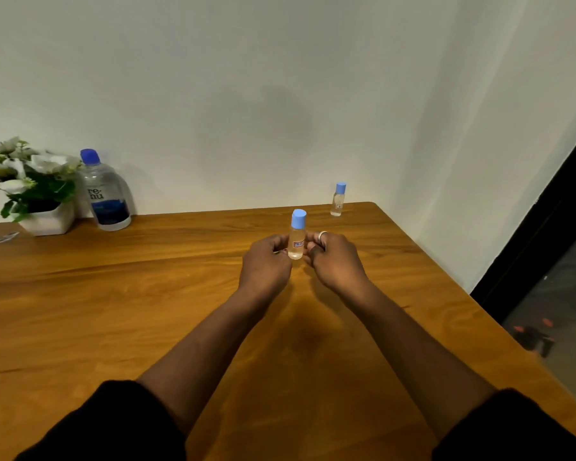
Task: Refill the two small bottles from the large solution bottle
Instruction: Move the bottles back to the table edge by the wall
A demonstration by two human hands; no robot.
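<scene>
Both hands met at the near small bottle point(297, 239), upright and capped at mid-table. The left hand point(266, 262) and the right hand point(334, 259) each pinched its lower body with curled fingers from opposite sides, probably to steady it for uncapping. Whether its base touched the wooden table point(113, 294) could not be told. The second small bottle point(338, 200) stood capped near the far edge. The large solution bottle point(106, 194), also capped, stood well apart beside a flower pot point(49, 221).
</scene>
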